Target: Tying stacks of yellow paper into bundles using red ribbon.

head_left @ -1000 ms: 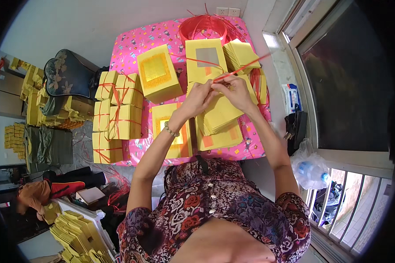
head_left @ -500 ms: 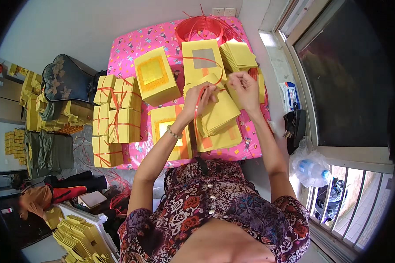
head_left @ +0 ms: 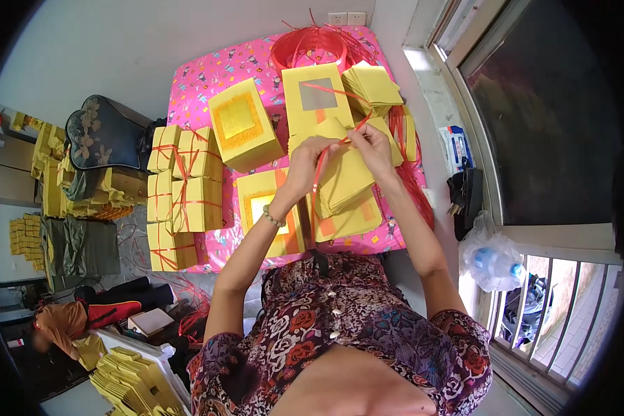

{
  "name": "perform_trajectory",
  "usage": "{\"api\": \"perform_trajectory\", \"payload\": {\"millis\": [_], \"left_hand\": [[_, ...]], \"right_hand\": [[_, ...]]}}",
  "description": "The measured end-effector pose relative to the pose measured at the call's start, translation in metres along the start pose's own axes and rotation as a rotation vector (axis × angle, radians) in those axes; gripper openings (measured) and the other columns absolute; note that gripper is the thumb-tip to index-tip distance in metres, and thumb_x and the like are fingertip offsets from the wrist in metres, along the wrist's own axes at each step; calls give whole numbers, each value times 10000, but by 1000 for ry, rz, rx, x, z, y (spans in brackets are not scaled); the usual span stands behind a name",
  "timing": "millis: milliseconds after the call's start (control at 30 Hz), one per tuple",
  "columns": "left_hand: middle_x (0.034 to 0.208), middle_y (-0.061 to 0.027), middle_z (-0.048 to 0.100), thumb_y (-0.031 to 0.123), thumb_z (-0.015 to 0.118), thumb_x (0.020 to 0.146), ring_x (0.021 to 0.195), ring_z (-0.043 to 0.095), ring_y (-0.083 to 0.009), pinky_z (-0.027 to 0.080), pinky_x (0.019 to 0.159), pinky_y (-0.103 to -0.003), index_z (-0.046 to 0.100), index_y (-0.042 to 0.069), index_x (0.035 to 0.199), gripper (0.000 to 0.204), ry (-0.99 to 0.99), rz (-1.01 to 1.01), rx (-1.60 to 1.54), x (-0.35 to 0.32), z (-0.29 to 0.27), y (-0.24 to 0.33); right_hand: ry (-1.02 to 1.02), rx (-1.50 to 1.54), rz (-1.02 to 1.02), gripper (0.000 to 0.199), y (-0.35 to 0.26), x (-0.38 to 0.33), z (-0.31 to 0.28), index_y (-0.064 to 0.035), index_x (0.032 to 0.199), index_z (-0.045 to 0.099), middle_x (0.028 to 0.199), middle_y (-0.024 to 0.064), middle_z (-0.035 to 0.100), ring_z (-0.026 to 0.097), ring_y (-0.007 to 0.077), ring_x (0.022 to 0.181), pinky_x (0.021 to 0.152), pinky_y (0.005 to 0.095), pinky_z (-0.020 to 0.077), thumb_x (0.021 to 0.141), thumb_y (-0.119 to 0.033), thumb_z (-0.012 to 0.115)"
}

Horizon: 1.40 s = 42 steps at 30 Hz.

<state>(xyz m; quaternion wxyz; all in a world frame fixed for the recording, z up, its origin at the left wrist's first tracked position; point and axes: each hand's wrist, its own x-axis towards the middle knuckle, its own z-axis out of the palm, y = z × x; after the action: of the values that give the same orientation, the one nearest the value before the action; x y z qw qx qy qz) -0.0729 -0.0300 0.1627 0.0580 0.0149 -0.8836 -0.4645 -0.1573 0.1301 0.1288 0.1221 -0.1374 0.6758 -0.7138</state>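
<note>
Fingertips (head_left: pixel 332 143) pinch red ribbon (head_left: pixel 318 173) (exact contact hidden).

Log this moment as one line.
left hand: holding red ribbon | right hand: holding red ribbon | beneath: yellow paper stack | left side: tied yellow bundles

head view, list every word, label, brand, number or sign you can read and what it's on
No text is readable.
Blue, white and red package by the window: any print is too small to read.
Bottle in the clear bag: any label is too blurred.
Red strip and yellow paper stack: no writing visible.
</note>
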Motion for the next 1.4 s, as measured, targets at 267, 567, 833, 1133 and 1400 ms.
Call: {"api": "perform_trajectory", "payload": {"millis": [267, 567, 833, 1133, 1400], "left_hand": [[1105, -24, 707, 181, 603, 944, 1239, 549, -251, 235, 1117, -446, 736, 149, 1039, 166, 154, 327, 146, -18, 0, -31], [1124, -30, 708, 164, 624, 935, 1273, 532, -264, 256, 1136, -492, 734, 132, 1013, 138, 161, 319, 60, -27, 0, -49], [1120, -37, 711, 195, 601, 955, 1283, 525, -270, 261, 1140, -495, 735, 124, 1002, 159, 164, 304, 54, -25, 0, -49], [1112, -52, 712, 180, 596, 955, 1273, 534, -279, 250, 1144, -491, 729, 115, 995, 153, 170, 295, 35, -24, 2, -50], [1096, -63, 711, 168, 590, 956, 1263, 540, -283, 247, 1140, -502, 727, 115, 978, 149, 174, 287, 30, -25, 2, -51]], "right_hand": [[73, 72, 202, 138, 21, -6, -10, -58, 809, 604, 692, -29, 565, 484, 33, 613, 551, 216, 398, 901, -150, 651], [97, 188, 380, 133, 35, -5, -14, -82, 846, 626, 716, -35, 568, 525, 58, 617, 567, 215, 455, 891, -199, 670], [270, 413, 400, 126, 51, -6, -13, -99, 859, 640, 736, -35, 582, 565, 47, 637, 513, 199, 463, 872, -203, 710], [465, 308, 185, 119, 16, -38, -18, -81, 916, 631, 752, -33, 580, 551, 46, 670, 576, 200, 445, 906, -185, 687], [548, 442, 213, 82, -4, -124, 3, -95, 924, 605, 809, -45, 590, 553, 55, 716, 640, 245, 461, 939, -166, 641]]}}
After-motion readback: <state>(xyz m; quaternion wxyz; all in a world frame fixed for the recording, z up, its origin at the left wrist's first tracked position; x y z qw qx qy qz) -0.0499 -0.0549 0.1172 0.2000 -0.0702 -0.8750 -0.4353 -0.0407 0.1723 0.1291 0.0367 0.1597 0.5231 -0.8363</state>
